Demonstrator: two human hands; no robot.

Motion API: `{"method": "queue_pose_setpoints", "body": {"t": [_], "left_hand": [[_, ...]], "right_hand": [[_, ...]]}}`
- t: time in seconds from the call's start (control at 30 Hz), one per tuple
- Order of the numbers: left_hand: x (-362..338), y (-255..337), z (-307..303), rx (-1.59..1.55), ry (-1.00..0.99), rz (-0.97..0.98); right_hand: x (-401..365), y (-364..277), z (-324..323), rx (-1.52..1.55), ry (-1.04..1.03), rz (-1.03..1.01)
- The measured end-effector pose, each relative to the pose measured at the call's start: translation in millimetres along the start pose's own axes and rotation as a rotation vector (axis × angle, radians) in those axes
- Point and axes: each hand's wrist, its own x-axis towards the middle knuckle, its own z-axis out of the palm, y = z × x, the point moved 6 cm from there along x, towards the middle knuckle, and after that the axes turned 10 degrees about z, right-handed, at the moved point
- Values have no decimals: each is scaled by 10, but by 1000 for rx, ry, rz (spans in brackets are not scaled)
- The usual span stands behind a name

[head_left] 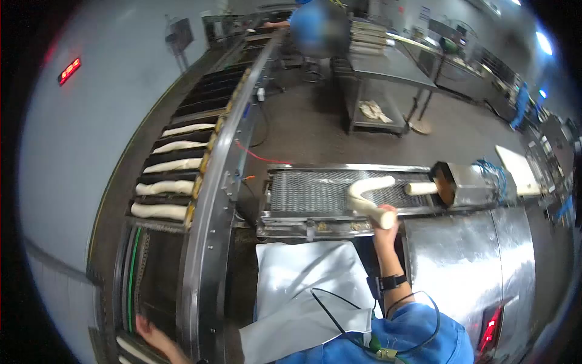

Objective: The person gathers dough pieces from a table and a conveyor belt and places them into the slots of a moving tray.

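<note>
In the head view, the right hand (387, 232) has its grip closed around the near end of a long dough rope (360, 197), which bends in a hook above the mesh conveyor (309, 189). To the right of this rope, apart from it, a second dough piece (420, 188) lies on the belt at the mouth of a metal housing (470, 185). The left hand (148, 329) is well away, over the near stretch of the tray line (206, 242) that runs along the left side; its grip is too small and blurred to tell whether it is wide or narrow. Near it, pale dough (134, 349) shows at the bottom edge. Further up the line, five dough lengths (163, 187) lie crosswise, each in its own dark tray, with more dark trays (209, 86) beyond. In the background, a co-worker's hand (277, 24) reaches over the line's far end, and a metal bench (397, 68) carries a stack of boards (368, 39).
</note>
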Motion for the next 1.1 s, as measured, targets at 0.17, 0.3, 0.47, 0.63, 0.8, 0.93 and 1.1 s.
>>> {"method": "queue_pose_setpoints", "body": {"t": [0.17,0.3,0.47,0.63,0.8,0.93,1.1], "left_hand": [[-170,1336,2014,-534,-827,9],[-134,1686,2974,-210,-1081,381],[93,2016,3579,12,-1105,636],[157,2258,3780,182,-1059,879],[230,2231,3922,333,-1030,1046],[170,2373,3952,346,-995,1191],[179,2317,3943,357,-1025,1211]], "right_hand": [[16,325,-1901,379,415,569],[-395,200,-3029,343,672,497],[-1070,435,-3968,109,1024,512],[-1198,126,-4142,-596,1085,362],[-729,-97,-3487,-959,827,104],[-230,68,-2571,-818,464,96],[427,162,-1168,-527,-79,92]]}}
